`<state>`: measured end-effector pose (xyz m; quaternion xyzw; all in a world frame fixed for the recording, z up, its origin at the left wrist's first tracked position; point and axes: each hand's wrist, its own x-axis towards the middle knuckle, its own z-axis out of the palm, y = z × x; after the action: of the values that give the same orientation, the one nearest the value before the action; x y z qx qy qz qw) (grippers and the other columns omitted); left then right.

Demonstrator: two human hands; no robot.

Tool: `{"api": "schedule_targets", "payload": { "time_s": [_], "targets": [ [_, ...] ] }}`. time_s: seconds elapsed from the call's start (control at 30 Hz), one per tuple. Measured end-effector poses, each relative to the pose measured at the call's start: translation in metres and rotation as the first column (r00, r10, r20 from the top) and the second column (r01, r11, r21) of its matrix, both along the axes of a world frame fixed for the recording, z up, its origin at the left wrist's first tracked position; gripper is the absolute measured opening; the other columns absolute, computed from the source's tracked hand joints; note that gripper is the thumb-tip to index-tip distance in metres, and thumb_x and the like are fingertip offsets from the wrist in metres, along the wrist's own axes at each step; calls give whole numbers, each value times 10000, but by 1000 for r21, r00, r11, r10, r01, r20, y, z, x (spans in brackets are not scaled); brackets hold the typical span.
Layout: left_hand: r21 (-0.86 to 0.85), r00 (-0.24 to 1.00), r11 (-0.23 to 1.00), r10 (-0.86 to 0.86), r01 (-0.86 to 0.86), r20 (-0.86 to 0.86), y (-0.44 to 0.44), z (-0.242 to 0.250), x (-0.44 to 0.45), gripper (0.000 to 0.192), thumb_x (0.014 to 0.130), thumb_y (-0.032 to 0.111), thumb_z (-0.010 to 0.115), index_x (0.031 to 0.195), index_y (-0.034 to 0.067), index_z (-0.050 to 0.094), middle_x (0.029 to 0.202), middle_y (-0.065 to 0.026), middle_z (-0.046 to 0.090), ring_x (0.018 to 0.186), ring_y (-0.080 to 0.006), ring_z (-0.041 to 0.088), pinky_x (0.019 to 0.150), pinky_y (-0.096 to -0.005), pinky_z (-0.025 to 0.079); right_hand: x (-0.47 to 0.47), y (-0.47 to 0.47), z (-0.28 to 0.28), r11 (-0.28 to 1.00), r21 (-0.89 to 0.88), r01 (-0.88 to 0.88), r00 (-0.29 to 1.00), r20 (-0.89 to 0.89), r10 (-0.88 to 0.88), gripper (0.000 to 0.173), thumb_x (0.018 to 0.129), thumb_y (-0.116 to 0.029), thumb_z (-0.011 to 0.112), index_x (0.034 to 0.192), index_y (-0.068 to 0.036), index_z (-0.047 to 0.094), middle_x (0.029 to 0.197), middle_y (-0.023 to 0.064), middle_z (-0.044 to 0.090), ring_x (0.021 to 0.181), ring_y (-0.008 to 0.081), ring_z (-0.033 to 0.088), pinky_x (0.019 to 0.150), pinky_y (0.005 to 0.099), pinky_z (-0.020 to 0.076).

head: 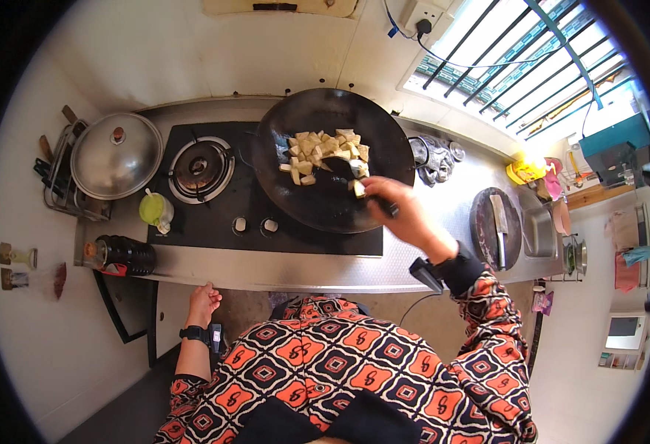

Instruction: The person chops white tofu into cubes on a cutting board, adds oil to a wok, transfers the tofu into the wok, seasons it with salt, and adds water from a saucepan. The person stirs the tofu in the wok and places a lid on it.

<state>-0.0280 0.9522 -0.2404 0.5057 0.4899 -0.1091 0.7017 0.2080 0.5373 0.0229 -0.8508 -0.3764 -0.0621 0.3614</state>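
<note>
My right hand (405,213) grips the dark handle of a cooking spatula (385,207) over the near right side of a large black wok (286,111). The hand covers part of the spatula, and its blade is hard to make out against the dark metal. Pale, chunky pieces of cut food (325,149) are heaped around the wok's middle. One or two pieces lie close to my right fingertips. My left hand (205,302) is at the counter's front edge (230,280), empty, with its fingers loosely curled.
Left of the wok is a bare gas burner (198,165), with a domed metal lid (117,158), a green-lidded container (156,210) and a dark bottle (128,255) beyond. A cleaver (500,222) lies on a round chopping board (480,222) beside a sink (540,233). A grey cloth (436,158) lies behind.
</note>
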Motion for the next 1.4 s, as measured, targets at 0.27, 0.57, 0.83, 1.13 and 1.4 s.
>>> {"api": "schedule_targets", "payload": {
  "time_s": [0.27, 0.57, 0.83, 1.13, 1.4],
  "targets": [
    [-33, 1000, 999, 5, -5, -9, 4, -9, -1, 242, 930, 292, 550, 780, 108, 499, 725, -38, 584, 615, -164, 594, 517, -279, 467, 75, -67, 43, 734, -56, 677, 624, -485, -613, 220, 832, -188, 585, 856, 10, 680, 696, 64, 657, 561, 127, 650, 486, 230, 497],
    [-24, 1000, 1000, 17, -18, -23, 2, -5, 2, 240, 941, 279, 529, 795, 97, 472, 719, -42, 570, 610, -166, 592, 519, -283, 470, 87, -20, -37, 727, 392, 565, 624, -779, -65, 240, 889, -167, 552, 1062, -37, 656, 968, 42, 666, 748, 108, 623, 684, 215, 459],
    [12, 999, 999, 30, -29, -25, -2, -9, 1, 231, 953, 292, 514, 816, 110, 473, 739, -39, 574, 619, -168, 595, 524, -290, 475, 55, -32, 34, 950, 296, 96, 871, -487, 64, 191, 858, -48, 566, 1019, 12, 650, 1013, 80, 673, 726, 104, 629, 680, 228, 511],
    [24, 998, 999, 33, -32, -48, -5, -6, 2, 184, 955, 274, 502, 918, 96, 475, 766, -34, 572, 615, -155, 590, 521, -279, 471, 165, -74, -22, 839, 324, 438, 657, -752, -53, 225, 896, -174, 560, 1060, -49, 651, 1026, 55, 666, 774, 132, 644, 674, 227, 477],
    [29, 996, 999, 33, -31, -78, -7, -2, 3, 191, 952, 286, 516, 924, 101, 476, 786, -33, 571, 630, -148, 584, 553, -281, 476, 155, 2, -15, 873, 475, 111, 583, -742, 330, 199, 868, -75, 558, 1036, -24, 652, 1127, 82, 640, 832, 134, 616, 717, 239, 492]
  ]
}}
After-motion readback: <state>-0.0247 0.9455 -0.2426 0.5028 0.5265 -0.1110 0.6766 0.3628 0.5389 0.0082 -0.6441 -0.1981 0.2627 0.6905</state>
